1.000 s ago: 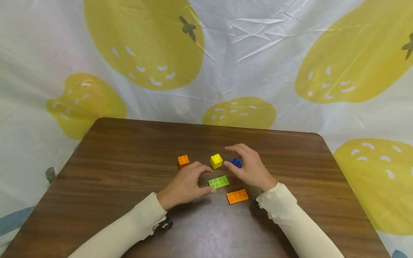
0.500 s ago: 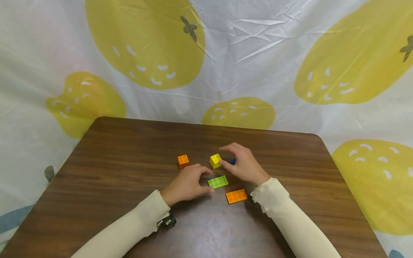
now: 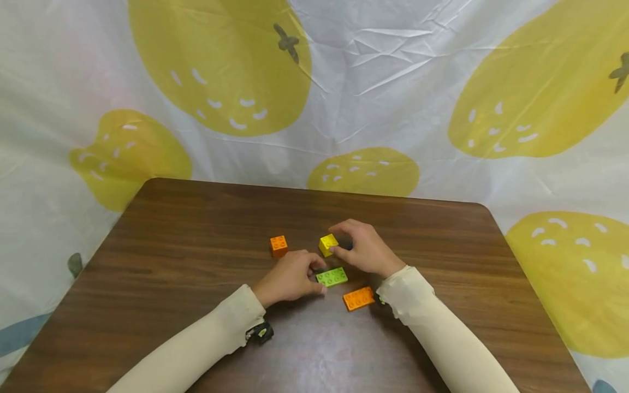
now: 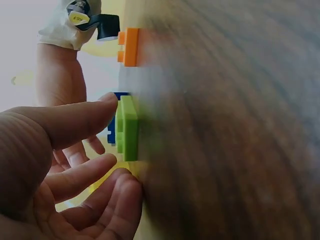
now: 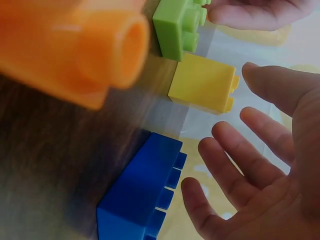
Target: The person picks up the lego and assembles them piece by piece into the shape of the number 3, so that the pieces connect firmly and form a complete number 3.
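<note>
A green building brick with studs up lies flat in the middle of the table. My left hand is at its left side, thumb and fingers spread apart around its end; in the left wrist view the thumb tip overlaps the green brick. My right hand hovers beside the yellow brick, with its thumb near the yellow brick's right side. In the right wrist view nothing is between its loosely bent fingers. A blue brick stands below those fingers, mostly hidden by the right hand in the head view.
A small orange brick stands beyond the left hand. Closer to the person, a flat orange brick lies beside the right wrist. The brown wooden table ends at a white cloth with yellow fruit prints.
My right hand has moved left from over the blue brick toward the yellow one, covering most of the blue brick. My left hand has shifted slightly right, its fingers bending a bit more.
</note>
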Demonstrator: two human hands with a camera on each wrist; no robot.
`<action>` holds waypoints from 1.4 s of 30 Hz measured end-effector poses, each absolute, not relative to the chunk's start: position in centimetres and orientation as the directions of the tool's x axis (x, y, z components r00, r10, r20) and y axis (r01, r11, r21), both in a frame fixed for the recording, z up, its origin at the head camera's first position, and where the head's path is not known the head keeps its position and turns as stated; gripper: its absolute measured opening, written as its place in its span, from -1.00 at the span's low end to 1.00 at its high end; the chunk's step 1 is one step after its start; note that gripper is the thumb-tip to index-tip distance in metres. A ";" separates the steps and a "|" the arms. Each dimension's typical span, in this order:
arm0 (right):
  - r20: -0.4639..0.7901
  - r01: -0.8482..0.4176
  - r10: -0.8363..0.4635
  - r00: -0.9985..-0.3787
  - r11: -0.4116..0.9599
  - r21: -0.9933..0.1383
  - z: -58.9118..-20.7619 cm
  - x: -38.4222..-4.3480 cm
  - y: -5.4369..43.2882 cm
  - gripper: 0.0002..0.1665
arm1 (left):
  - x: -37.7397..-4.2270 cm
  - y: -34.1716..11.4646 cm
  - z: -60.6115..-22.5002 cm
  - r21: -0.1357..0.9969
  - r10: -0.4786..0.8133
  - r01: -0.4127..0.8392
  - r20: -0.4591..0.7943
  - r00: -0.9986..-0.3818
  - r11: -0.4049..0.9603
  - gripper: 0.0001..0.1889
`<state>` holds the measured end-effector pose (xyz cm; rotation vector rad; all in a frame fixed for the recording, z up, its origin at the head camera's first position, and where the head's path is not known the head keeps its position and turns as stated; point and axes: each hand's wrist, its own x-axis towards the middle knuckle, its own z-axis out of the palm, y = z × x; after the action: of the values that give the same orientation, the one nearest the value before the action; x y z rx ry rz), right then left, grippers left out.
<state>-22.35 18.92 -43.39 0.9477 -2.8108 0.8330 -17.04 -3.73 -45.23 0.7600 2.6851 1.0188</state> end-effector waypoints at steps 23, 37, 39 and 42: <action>0.142 -0.564 -0.564 -0.814 0.705 -0.431 -44.0 -22.6 18.6 -0.57 | -17.6 -3.7 -46.0 0.697 0.505 0.347 -0.025 -0.863 0.628 -0.62; 0.218 -0.599 -0.565 -0.795 0.679 -0.425 -43.5 -21.6 18.7 -0.56 | -17.4 -4.8 -46.1 0.699 0.512 0.341 -0.042 -0.858 0.629 -0.67; 0.228 -0.604 -0.566 -0.792 0.673 -0.427 -43.5 -21.4 18.7 -0.57 | -17.4 -4.9 -46.1 0.698 0.515 0.340 -0.048 -0.856 0.630 -0.67; 0.241 -0.606 -0.563 -0.790 0.662 -0.440 -43.3 -21.2 18.8 -0.57 | -17.2 -5.1 -46.0 0.702 0.521 0.341 -0.050 -0.852 0.625 -0.68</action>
<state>-21.17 18.80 -43.32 0.9821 -2.7871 0.7850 -17.25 -5.07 -45.96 0.7036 2.6010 1.0471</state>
